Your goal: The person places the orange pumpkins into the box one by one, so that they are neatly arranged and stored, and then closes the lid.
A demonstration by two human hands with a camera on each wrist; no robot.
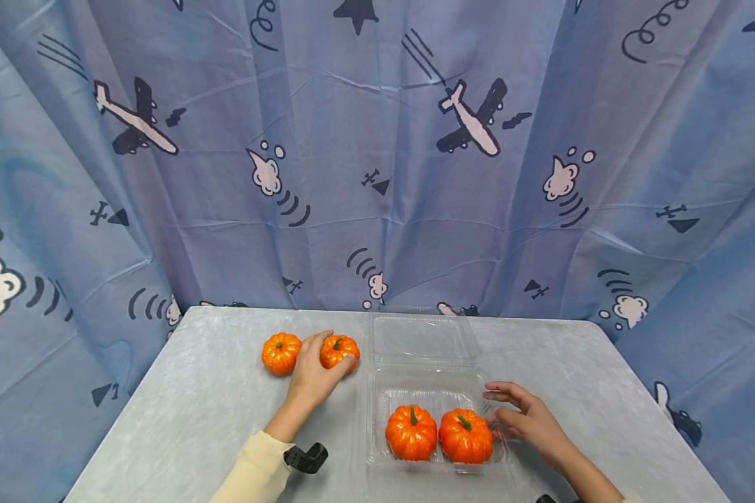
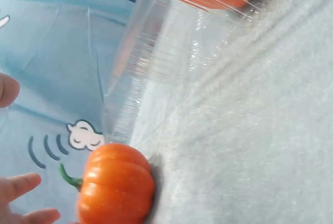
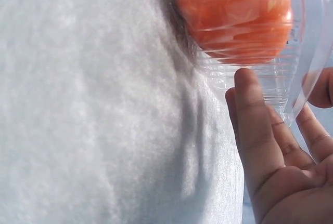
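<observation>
The left hand (image 1: 314,374) spreads thumb and fingers around a small pumpkin (image 1: 336,345) on the counter (image 1: 195,412), apparently not gripping it. The right hand (image 1: 535,423), fingers extended, holds nothing beside a clear container (image 1: 428,381) with two pumpkins (image 1: 411,434).

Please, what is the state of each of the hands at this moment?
Left hand: open, around an orange pumpkin, not gripping it.
Right hand: open, beside the clear container, holding nothing.
</observation>
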